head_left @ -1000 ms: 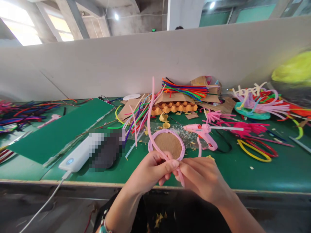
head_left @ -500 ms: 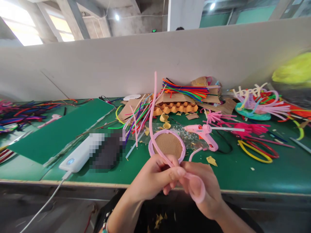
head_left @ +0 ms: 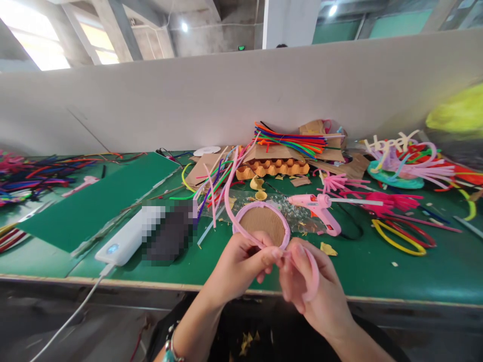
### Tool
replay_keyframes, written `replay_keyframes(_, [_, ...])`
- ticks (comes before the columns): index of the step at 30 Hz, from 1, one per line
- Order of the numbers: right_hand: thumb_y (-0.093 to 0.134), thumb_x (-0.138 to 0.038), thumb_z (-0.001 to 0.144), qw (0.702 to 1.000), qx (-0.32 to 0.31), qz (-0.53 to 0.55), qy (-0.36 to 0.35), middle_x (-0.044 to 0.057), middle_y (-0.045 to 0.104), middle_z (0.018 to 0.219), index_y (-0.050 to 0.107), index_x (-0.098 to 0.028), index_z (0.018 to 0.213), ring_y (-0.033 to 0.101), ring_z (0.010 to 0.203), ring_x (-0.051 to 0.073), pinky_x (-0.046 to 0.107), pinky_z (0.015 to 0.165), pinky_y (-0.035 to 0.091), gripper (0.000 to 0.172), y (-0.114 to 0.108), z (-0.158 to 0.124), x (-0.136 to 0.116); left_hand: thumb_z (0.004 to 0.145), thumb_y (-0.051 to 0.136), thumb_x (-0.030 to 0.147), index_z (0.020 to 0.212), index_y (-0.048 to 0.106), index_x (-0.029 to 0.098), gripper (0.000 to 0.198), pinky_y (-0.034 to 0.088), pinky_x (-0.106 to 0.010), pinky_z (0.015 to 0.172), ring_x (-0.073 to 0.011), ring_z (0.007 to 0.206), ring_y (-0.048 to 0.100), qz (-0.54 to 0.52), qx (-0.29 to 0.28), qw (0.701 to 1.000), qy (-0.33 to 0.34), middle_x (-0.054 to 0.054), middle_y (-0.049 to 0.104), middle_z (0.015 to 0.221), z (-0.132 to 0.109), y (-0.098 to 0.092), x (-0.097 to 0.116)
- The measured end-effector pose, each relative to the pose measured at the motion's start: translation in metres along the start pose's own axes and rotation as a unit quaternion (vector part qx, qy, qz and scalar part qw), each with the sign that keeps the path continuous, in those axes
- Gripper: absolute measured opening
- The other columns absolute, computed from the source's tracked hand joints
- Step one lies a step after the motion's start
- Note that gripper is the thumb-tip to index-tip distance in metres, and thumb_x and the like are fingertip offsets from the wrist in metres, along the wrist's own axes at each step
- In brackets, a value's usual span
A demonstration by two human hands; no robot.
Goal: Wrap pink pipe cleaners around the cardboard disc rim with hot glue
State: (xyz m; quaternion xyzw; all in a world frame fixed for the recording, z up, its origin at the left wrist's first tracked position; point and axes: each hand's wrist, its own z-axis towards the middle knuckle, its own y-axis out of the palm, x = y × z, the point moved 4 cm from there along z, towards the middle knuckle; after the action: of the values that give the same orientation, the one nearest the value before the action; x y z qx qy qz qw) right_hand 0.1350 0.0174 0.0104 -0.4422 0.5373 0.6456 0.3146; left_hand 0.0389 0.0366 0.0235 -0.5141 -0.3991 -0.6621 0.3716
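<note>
Both my hands work a pale pink pipe cleaner [head_left: 231, 201] just above the near table edge. My left hand [head_left: 241, 266] pinches it between thumb and forefinger, and its long end rises up and to the left. My right hand [head_left: 313, 289] is closed, with the short end curled in a loop over its fingers [head_left: 314, 274]. Right behind my hands lies a round cardboard disc [head_left: 263, 224] rimmed with pink pipe cleaner. A pink glue gun [head_left: 320, 208] rests on the green table [head_left: 377, 271] to the right of the disc.
A white power bank [head_left: 126, 244] with a cable lies at the left beside a blurred dark object. Loose coloured pipe cleaners [head_left: 290, 138], an egg tray [head_left: 273, 167] and cardboard pile against the grey partition. Finished pipe-cleaner pieces [head_left: 400, 158] and yellow and red loops [head_left: 403, 234] sit at the right.
The short end of the pink pipe cleaner, straight a second ago, now curls in a loop round my right fingers. The long end has tipped lower and to the left.
</note>
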Motion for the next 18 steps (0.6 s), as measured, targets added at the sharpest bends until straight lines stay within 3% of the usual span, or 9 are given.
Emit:
replay_keyframes(3, [0.056, -0.051, 0.071, 0.986, -0.083, 0.099, 0.107, -0.009, 0.038, 0.028, 0.041, -0.019, 0.053, 0.018, 0.020, 0.001, 0.014, 0.023, 0.010, 0.040, 0.006, 0.002, 0.005, 0.070, 0.059, 0.051, 0.053, 0.052, 0.013, 0.042, 0.025, -0.016, 0.035, -0.0030, 0.036, 0.034, 0.066, 0.041, 0.996, 0.051, 0.005, 0.041, 0.044, 0.001, -0.007, 0.004])
replay_keyframes(5, [0.056, -0.052, 0.071, 0.978, -0.104, 0.115, 0.136, -0.011, 0.032, 0.026, 0.039, -0.020, 0.054, 0.015, 0.020, 0.001, 0.015, 0.023, 0.010, 0.040, 0.006, 0.002, 0.006, 0.072, 0.059, 0.050, 0.051, 0.054, 0.014, 0.042, 0.028, -0.017, 0.038, -0.0042, 0.038, 0.037, 0.110, 0.065, 0.988, 0.091, 0.004, 0.042, 0.043, 0.001, -0.011, 0.007])
replay_keyframes(8, [0.052, -0.053, 0.074, 0.989, -0.105, 0.036, 0.095, -0.009, 0.039, 0.030, 0.040, -0.019, 0.054, 0.020, 0.022, 0.001, 0.014, 0.024, 0.010, 0.041, 0.002, 0.002, 0.003, 0.072, 0.058, 0.051, 0.050, 0.054, 0.014, 0.043, 0.029, -0.018, 0.038, -0.0050, 0.038, 0.038, 0.122, 0.067, 0.984, 0.113, 0.003, 0.043, 0.043, 0.000, -0.012, 0.008])
replay_keyframes(13, [0.054, -0.046, 0.075, 0.984, -0.127, -0.110, 0.054, -0.006, 0.048, 0.039, 0.047, -0.017, 0.063, 0.028, 0.026, 0.001, 0.014, 0.028, 0.017, 0.032, -0.006, 0.004, 0.001, 0.067, 0.060, 0.055, 0.050, 0.050, 0.014, 0.045, 0.025, -0.017, 0.035, -0.0045, 0.036, 0.035, 0.082, 0.020, 0.996, 0.041, 0.004, 0.041, 0.045, 0.003, -0.011, 0.002])
replay_keyframes(18, [0.058, -0.040, 0.071, 0.981, -0.103, -0.162, 0.023, -0.007, 0.044, 0.037, 0.045, -0.017, 0.056, 0.026, 0.029, 0.001, 0.015, 0.029, 0.015, 0.031, -0.006, 0.007, -0.001, 0.072, 0.057, 0.050, 0.051, 0.052, 0.014, 0.043, 0.030, -0.018, 0.044, -0.0067, 0.044, 0.039, 0.174, 0.000, 0.983, 0.052, 0.003, 0.043, 0.046, 0.004, -0.015, 0.008])
